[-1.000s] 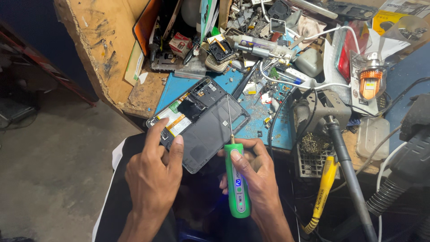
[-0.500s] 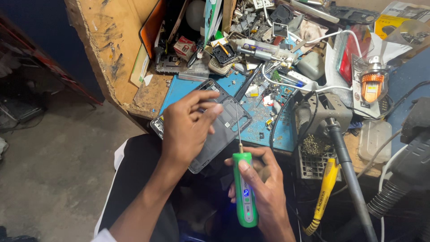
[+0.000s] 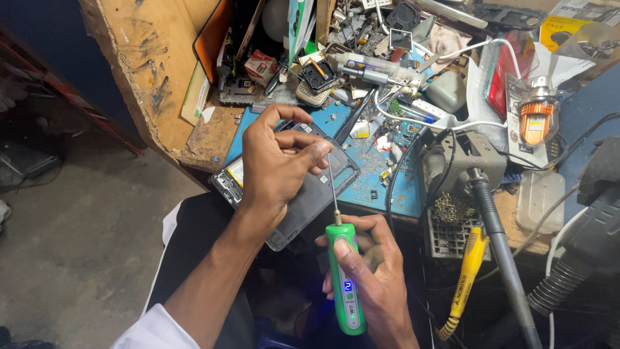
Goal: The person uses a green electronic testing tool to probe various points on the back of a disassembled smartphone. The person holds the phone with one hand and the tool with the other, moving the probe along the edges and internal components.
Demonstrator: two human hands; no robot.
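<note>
- Smartphone [image 3: 310,200], a dark rectangular handset opened up with its back cover off, lies tilted across the front edge of the bench, one end over the blue work mat and the other jutting out over the person's lap; pale internal parts show at its left end.
- Wooden workbench [image 3: 148,71], worn and scratched, carries the clutter of parts, packets and cables behind the phone.
- Blue work mat [image 3: 394,174], a flat sheet strewn with tiny screws and chips, sits under the phone's far end.
- Grey soldering stand [image 3: 465,161] with a black cable stands to the right of the mat, well apart from both hands.
- Left hand [image 3: 274,165] rests on top of the phone, covering its middle; the fingers [image 3: 303,152] are curled, thumb and forefinger pinched close at the thin metal shaft of the driver. What, if anything, sits between those fingertips I cannot tell.
- Right hand [image 3: 374,271] is below the phone, over the lap, fingers wrapped tightly round the green driver, thumb lying along its body.
- Green electric screwdriver [image 3: 345,278], a slim plastic pen-shaped tool with a small lit blue display, points up and away, its narrow bit [image 3: 330,184] reaching the phone's surface just beside the left fingertips.
</note>
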